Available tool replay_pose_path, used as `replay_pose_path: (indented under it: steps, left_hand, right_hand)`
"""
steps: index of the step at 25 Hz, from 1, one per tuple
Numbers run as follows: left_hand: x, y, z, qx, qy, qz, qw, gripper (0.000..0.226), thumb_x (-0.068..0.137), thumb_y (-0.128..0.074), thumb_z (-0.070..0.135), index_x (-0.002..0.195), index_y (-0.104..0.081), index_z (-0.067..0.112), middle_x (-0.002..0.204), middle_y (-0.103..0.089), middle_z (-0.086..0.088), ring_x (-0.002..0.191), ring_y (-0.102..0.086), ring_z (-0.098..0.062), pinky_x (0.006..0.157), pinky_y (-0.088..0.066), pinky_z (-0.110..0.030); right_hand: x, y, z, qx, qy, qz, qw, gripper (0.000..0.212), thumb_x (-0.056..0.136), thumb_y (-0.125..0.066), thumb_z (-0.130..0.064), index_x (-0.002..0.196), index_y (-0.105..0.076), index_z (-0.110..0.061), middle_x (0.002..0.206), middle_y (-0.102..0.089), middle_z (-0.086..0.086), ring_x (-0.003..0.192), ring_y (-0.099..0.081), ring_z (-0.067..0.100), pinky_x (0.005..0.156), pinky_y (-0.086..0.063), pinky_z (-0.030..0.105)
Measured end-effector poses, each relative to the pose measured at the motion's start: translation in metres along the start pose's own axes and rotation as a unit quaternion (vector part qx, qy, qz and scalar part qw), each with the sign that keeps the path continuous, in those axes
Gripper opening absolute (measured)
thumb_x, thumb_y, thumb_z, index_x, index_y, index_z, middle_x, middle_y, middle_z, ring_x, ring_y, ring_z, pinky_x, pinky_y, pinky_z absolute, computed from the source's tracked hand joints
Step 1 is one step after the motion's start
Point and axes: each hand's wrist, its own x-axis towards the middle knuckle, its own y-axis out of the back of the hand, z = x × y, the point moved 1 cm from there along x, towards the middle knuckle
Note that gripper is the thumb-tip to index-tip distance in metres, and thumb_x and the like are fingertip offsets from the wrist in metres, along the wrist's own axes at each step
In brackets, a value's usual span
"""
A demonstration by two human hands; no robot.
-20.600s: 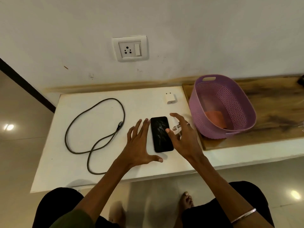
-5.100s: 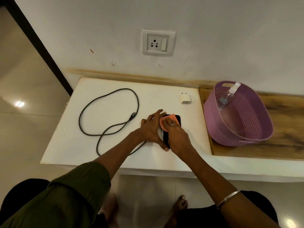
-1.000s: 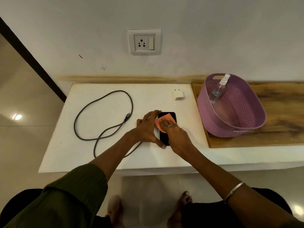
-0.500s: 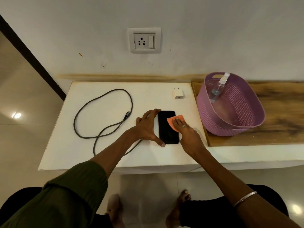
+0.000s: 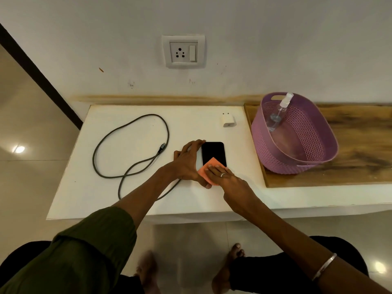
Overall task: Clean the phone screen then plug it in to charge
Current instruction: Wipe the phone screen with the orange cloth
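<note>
A black phone lies screen up on the white table. My left hand clasps its left edge, thumb at the near corner. My right hand presses an orange cloth flat on the phone's near end, hiding that part of the screen. A dark charging cable lies looped to the left, one plug end near my left hand. A white charger adapter sits behind the phone. The wall socket is above the table.
A purple plastic basket stands on a wooden board to the right, with a clear spray bottle leaning inside it. My bare feet and the tiled floor show below the table's front edge.
My right hand has slid the orange cloth from the phone's right side to its near end. My left hand has kept its hold on the phone's left edge.
</note>
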Motion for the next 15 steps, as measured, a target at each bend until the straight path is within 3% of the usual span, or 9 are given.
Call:
replay_pose_path:
  steps: [2, 4, 5, 8, 15]
  left_hand:
    - [0.0, 0.001, -0.001, 0.005, 0.003, -0.002, 1.0, 0.151, 0.031, -0.086, 0.071, 0.15, 0.0, 0.036, 0.159, -0.011, 0.01, 0.149, -0.008, -0.017, 0.113, -0.015, -0.039]
    - [0.0, 0.0, -0.001, 0.014, 0.003, -0.005, 1.0, 0.152, 0.033, -0.086, 0.072, 0.151, 0.0, 0.034, 0.16, -0.009, 0.009, 0.149, -0.006, -0.017, 0.116, -0.014, -0.043]
    - [0.0, 0.0, -0.001, 0.015, 0.001, -0.006, 1.0, 0.151, 0.033, -0.086, 0.072, 0.152, 0.0, 0.033, 0.16, -0.009, 0.008, 0.15, -0.006, -0.018, 0.116, -0.014, -0.044]
    - [0.001, 0.0, -0.001, 0.017, 0.0, -0.004, 1.0, 0.151, 0.035, -0.086, 0.071, 0.152, -0.001, 0.032, 0.16, -0.01, 0.008, 0.149, -0.007, -0.019, 0.115, -0.015, -0.045]
    - [0.002, -0.001, -0.003, 0.024, -0.007, 0.005, 1.0, 0.148, 0.037, -0.093, 0.056, 0.151, -0.001, 0.033, 0.156, -0.016, 0.01, 0.147, -0.01, -0.017, 0.11, -0.02, -0.041]
  right_hand:
    - [0.001, 0.001, 0.012, -0.058, -0.059, -0.047, 0.995, 0.081, 0.089, -0.054, 0.001, 0.152, -0.009, -0.023, 0.163, -0.004, -0.002, 0.15, -0.008, 0.022, 0.119, -0.019, 0.034]
    - [-0.004, 0.003, 0.018, -0.058, -0.123, -0.015, 0.991, 0.084, 0.09, -0.054, 0.002, 0.153, -0.005, -0.025, 0.163, -0.004, -0.003, 0.149, -0.014, 0.025, 0.11, -0.036, 0.034]
    - [-0.008, 0.002, 0.019, -0.047, -0.145, -0.001, 0.988, 0.084, 0.09, -0.054, 0.002, 0.153, -0.005, -0.025, 0.163, -0.004, -0.004, 0.148, -0.017, 0.025, 0.109, -0.038, 0.034]
    - [-0.013, -0.004, 0.015, -0.017, -0.173, 0.007, 0.985, 0.083, 0.091, -0.055, 0.0, 0.153, -0.005, -0.024, 0.162, -0.006, -0.002, 0.147, -0.02, 0.028, 0.111, -0.036, 0.035]
    - [-0.006, -0.032, -0.006, -0.027, -0.09, -0.074, 0.993, 0.085, 0.09, -0.058, -0.003, 0.151, -0.001, -0.019, 0.162, -0.001, 0.003, 0.15, -0.006, 0.025, 0.119, -0.018, 0.036]
